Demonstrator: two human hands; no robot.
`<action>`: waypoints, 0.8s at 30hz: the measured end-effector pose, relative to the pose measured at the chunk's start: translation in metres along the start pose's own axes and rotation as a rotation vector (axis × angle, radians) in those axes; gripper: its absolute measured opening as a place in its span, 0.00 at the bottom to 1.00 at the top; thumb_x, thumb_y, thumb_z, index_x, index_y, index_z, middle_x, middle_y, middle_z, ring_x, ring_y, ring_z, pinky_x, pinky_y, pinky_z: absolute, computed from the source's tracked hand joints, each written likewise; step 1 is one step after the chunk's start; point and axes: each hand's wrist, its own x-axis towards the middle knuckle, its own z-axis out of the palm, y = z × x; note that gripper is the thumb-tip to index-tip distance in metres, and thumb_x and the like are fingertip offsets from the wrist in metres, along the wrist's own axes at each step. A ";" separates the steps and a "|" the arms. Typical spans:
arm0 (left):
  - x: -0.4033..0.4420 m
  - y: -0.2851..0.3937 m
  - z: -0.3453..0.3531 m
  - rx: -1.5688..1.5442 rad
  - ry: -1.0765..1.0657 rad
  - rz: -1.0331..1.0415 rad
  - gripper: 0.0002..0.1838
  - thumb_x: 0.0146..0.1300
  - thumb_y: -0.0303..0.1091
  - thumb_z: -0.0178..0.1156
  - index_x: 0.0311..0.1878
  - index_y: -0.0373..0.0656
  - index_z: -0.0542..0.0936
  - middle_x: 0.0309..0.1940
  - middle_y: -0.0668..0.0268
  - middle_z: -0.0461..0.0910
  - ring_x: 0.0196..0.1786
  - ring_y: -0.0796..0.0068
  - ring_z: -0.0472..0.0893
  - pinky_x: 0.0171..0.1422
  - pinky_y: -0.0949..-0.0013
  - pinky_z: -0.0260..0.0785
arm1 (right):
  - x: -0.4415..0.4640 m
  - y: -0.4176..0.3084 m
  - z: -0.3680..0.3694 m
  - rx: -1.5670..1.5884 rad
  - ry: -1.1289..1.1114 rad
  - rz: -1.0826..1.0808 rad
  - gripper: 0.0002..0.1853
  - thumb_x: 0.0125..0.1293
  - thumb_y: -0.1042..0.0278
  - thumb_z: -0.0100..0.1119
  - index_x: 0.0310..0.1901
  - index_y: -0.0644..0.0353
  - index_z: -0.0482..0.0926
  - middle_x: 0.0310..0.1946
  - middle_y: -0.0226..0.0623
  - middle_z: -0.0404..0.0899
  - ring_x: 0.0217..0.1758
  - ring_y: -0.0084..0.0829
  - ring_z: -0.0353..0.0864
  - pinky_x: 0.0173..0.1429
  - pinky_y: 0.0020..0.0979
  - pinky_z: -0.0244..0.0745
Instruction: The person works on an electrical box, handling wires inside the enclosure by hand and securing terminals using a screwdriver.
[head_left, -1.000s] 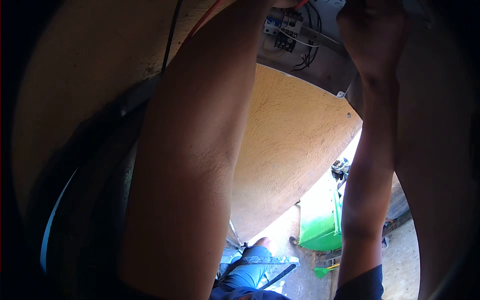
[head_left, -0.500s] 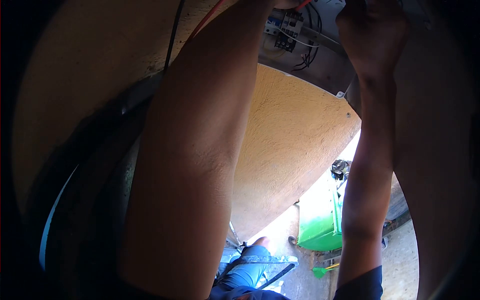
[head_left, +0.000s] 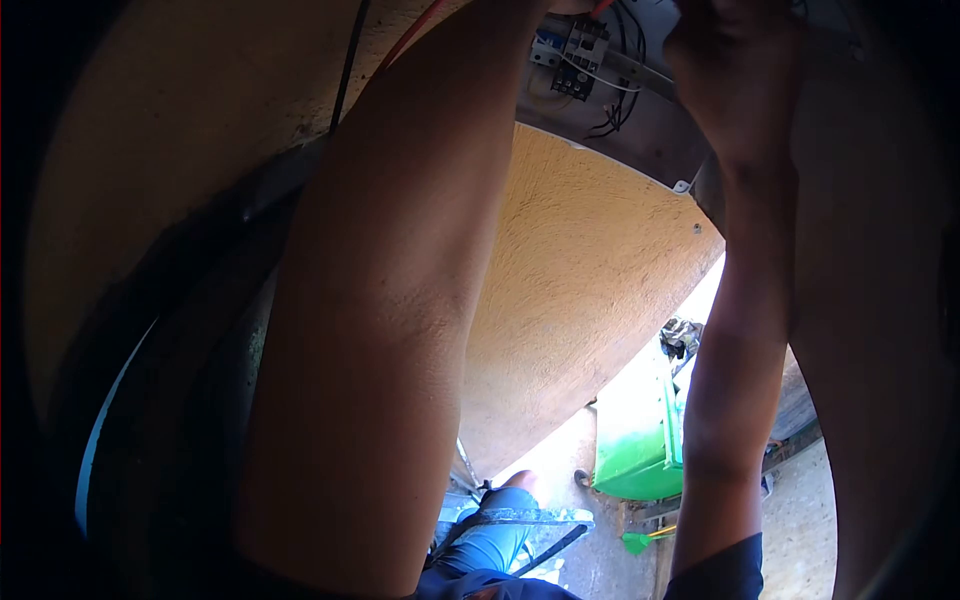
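Observation:
Both my arms reach up to an open electrical box (head_left: 665, 140) at the top of the view. Of my left hand (head_left: 572, 5) only a sliver shows at the upper edge, beside a red wire (head_left: 602, 8); its fingers are out of sight. My right hand (head_left: 735, 70) is in shadow over the box's right side, its fingers curled closed; whatever they grip is hidden. Between the hands sits a black contactor-like block (head_left: 580, 62) with screw terminals. A white wire (head_left: 610, 82) crosses it, and several loose black wires (head_left: 618, 118) hang to its right.
A rough yellow wall (head_left: 590, 250) lies below the box. Black and red cables (head_left: 350, 75) run down at the upper left. Lower down are a green container (head_left: 635, 460), a light-blue bar (head_left: 540, 517) near my legs and a concrete floor (head_left: 600, 540).
My right hand has shifted slightly left and its wrist has turned a little. The left arm is almost still, and the box and wires look the same.

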 end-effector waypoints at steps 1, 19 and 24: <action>0.000 -0.002 -0.003 -0.062 -0.065 0.120 0.38 0.68 0.41 0.64 0.79 0.46 0.64 0.78 0.50 0.64 0.76 0.53 0.69 0.75 0.55 0.64 | 0.001 -0.003 0.001 0.035 -0.064 0.004 0.24 0.57 1.02 0.49 0.48 0.67 0.84 0.45 0.46 0.85 0.42 0.33 0.88 0.44 0.31 0.83; 0.022 -0.035 0.004 0.272 -0.014 0.352 0.20 0.66 0.33 0.63 0.62 0.43 0.80 0.60 0.56 0.79 0.62 0.60 0.80 0.68 0.61 0.72 | 0.000 -0.057 0.026 -0.709 -0.183 0.285 0.19 0.65 0.67 0.63 0.52 0.71 0.77 0.44 0.57 0.80 0.46 0.52 0.84 0.42 0.38 0.82; 0.037 -0.065 -0.008 0.507 -0.098 0.749 0.17 0.65 0.30 0.63 0.57 0.43 0.84 0.56 0.58 0.84 0.58 0.62 0.83 0.66 0.62 0.74 | -0.011 -0.061 0.031 -0.755 -0.214 0.288 0.26 0.67 0.59 0.60 0.59 0.73 0.75 0.50 0.62 0.77 0.52 0.54 0.82 0.46 0.35 0.83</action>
